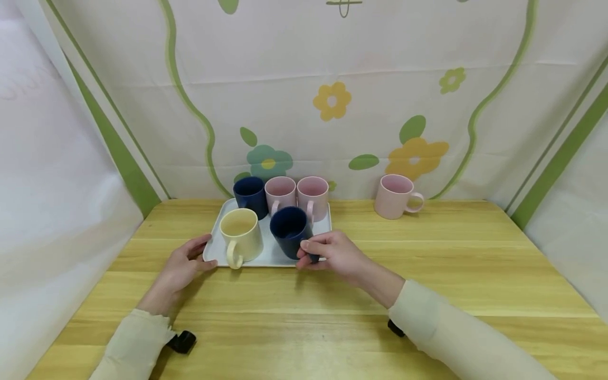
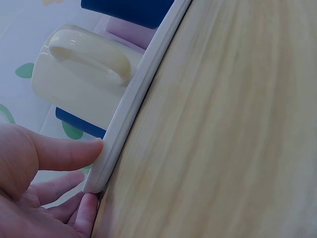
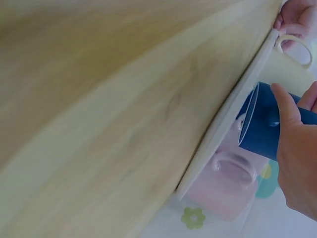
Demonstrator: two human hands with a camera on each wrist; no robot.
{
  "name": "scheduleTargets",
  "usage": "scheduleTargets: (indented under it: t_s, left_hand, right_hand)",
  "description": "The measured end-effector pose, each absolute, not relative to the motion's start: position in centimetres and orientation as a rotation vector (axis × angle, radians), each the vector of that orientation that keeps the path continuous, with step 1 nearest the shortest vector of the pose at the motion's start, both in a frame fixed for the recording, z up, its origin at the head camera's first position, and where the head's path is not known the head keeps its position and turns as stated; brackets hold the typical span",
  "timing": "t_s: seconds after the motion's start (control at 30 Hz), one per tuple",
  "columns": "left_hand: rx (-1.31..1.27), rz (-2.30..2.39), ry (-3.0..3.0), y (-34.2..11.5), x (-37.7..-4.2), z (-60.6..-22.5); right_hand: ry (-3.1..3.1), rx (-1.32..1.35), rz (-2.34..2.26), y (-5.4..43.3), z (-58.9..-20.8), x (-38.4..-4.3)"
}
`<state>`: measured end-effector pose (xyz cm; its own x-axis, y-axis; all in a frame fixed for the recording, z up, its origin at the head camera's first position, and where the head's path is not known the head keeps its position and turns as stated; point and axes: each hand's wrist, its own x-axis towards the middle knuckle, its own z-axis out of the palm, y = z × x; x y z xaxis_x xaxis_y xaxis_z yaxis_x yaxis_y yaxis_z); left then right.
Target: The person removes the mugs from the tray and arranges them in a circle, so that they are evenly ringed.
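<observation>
My right hand [image 1: 334, 256] pinches the handle of a dark blue mug [image 1: 287, 232]. The mug is slightly tilted above the front right of a white tray [image 1: 275, 256]; its underside shows in the right wrist view. At the tray's front left corner my left hand [image 1: 182, 266] holds the edge, thumb on the rim [image 2: 111, 148] and fingers around the corner. A pale yellow mug [image 1: 242, 235] stands on the tray, handle toward me. Behind it, in a row, are another dark blue mug [image 1: 250, 196] and two pink mugs [image 1: 280, 192], partly hidden.
A third pink mug [image 1: 391, 198] stands apart on the wooden table [image 1: 332, 322], back right, handle pointing right. Behind the table hangs a white curtain [image 1: 285, 100] with flower prints. White fabric also hangs on both sides.
</observation>
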<state>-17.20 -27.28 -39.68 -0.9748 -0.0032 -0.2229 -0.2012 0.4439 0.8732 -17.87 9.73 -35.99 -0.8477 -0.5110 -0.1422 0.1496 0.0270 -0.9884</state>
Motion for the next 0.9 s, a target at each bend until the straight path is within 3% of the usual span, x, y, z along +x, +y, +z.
scheduleTargets:
  t_s: [0.5, 0.9]
  left_hand:
    - [-0.173, 1.565, 2.5, -27.3, -17.1, -39.6]
    - [-0.181, 1.579, 2.493, -27.2, -17.2, -39.7]
  right_hand:
    - [1.794, -0.277, -2.068, 16.1, -35.2, -17.5]
    - [1.769, -0.381, -2.141, 20.4, -35.3, -17.0]
